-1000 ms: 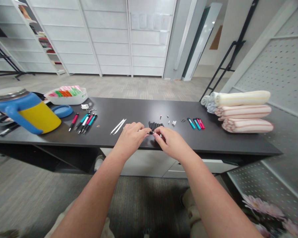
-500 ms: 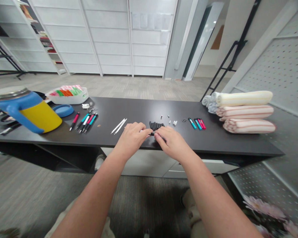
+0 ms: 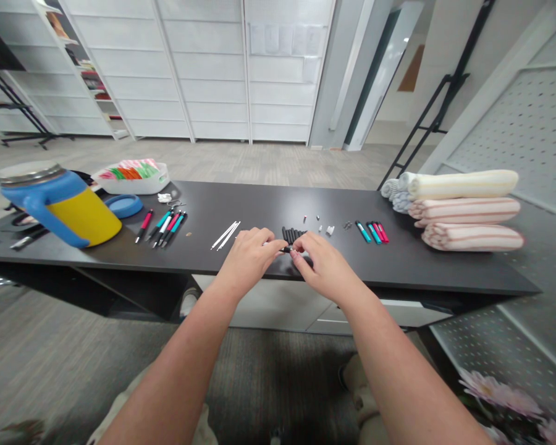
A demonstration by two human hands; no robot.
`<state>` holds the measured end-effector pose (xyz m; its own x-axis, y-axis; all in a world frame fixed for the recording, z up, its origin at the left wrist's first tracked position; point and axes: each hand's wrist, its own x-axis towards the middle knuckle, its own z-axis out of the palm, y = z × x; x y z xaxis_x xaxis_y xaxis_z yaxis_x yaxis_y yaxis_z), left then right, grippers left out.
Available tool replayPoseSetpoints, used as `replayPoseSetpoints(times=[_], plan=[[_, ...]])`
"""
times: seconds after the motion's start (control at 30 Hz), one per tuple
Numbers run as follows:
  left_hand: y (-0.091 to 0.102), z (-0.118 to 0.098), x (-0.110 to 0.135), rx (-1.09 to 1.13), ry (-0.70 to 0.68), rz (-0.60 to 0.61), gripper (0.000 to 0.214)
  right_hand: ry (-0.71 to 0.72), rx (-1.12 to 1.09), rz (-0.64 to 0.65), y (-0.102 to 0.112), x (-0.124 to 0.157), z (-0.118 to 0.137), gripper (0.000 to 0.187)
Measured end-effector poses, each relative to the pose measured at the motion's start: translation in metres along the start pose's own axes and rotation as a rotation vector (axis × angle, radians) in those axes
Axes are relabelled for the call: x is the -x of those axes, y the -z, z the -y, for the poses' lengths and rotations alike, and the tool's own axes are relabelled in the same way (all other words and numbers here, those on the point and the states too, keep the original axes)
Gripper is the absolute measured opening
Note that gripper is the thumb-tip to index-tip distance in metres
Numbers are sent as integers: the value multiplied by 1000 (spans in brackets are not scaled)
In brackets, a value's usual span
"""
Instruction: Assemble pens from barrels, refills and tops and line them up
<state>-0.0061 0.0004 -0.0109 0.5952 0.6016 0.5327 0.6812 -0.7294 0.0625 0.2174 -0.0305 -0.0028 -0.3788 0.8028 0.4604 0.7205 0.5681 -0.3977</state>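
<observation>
My left hand (image 3: 249, 254) and my right hand (image 3: 320, 264) meet over the front of the dark table (image 3: 259, 210). Both pinch a small black pen part (image 3: 285, 250) between their fingertips. Just behind them lies a row of black pen barrels (image 3: 293, 233). White refill tubes (image 3: 225, 235) lie to the left of my left hand. Tiny pen bits (image 3: 323, 228) are scattered to the right of the barrels, and further right lie coloured pen pieces (image 3: 373, 232).
Assembled pens (image 3: 164, 225) lie left of centre. A blue and yellow jug (image 3: 62, 207), a blue lid (image 3: 123, 205) and a white tray of coloured items (image 3: 132, 175) stand at the left. Rolled towels (image 3: 463, 209) are stacked at the right.
The hands have stayed together over the same spot, with small finger shifts on the black part. The camera has drifted slightly to the left.
</observation>
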Motion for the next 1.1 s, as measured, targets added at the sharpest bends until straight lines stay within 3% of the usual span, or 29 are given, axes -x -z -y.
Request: replayPoseSetpoints(times=[0.13, 0.3, 0.93, 1.1], plan=[[0, 0, 0, -2, -4, 9, 22, 37, -14, 19, 0, 0, -1, 21], [-1, 1, 1, 19, 4, -9, 21, 30, -18, 6, 0, 1, -2, 14], [0, 3, 0, 5, -24, -6, 23, 17, -98, 8, -2, 2, 0, 15], [-3, 4, 5, -31, -77, -80, 27, 27, -205, -11, -5, 1, 0, 22]])
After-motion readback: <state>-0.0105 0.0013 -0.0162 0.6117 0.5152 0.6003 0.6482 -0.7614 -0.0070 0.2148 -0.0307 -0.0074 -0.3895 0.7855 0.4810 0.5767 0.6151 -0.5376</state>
